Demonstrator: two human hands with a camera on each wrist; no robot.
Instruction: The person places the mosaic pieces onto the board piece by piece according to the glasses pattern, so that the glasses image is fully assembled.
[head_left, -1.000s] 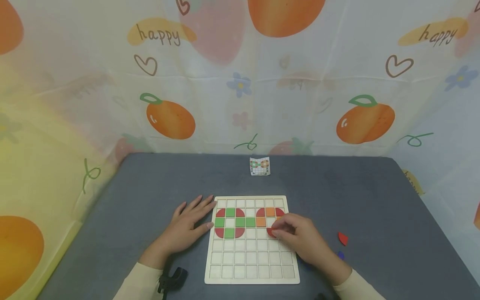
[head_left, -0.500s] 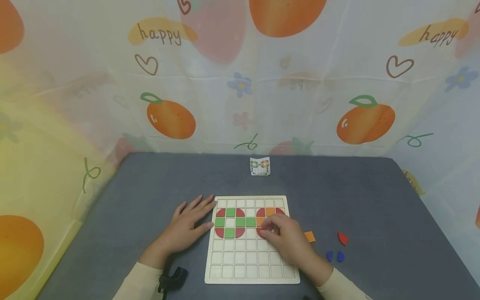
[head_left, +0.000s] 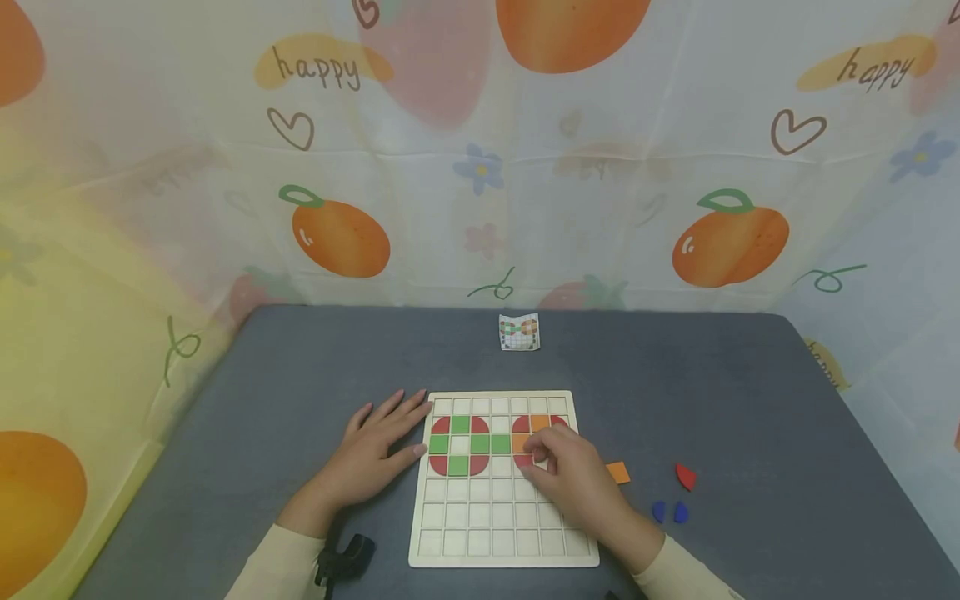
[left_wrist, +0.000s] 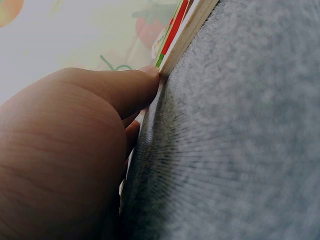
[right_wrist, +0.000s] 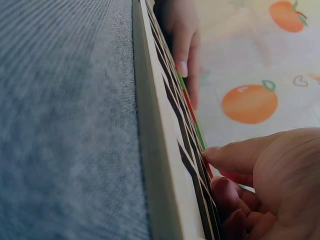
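A cream grid board (head_left: 480, 521) lies on the table, with red quarter-circles and green and orange squares set in its upper rows. My right hand (head_left: 581, 483) bends over the board's right half, thumb and index finger pinching a red quarter-circle tile (head_left: 522, 460) at a cell below an orange square (head_left: 520, 443). In the right wrist view, red shows at the thumb tip (right_wrist: 212, 154) beside the board's surface. My left hand (head_left: 367, 458) lies flat with fingers spread, its fingertips and thumb touching the board's left edge. The right hand hides part of the right-hand pattern.
Right of the board lie an orange square (head_left: 618, 472), a red quarter-circle (head_left: 686, 477) and two small blue pieces (head_left: 681, 512). A small printed card (head_left: 519, 332) with a coloured grid pattern sits at the table's back. A patterned cloth (head_left: 480, 225) hangs behind.
My right hand has moved left by about one cell with the red tile, then stayed nearly still. The orange square and one blue piece beside the board came into view. The left hand has not moved.
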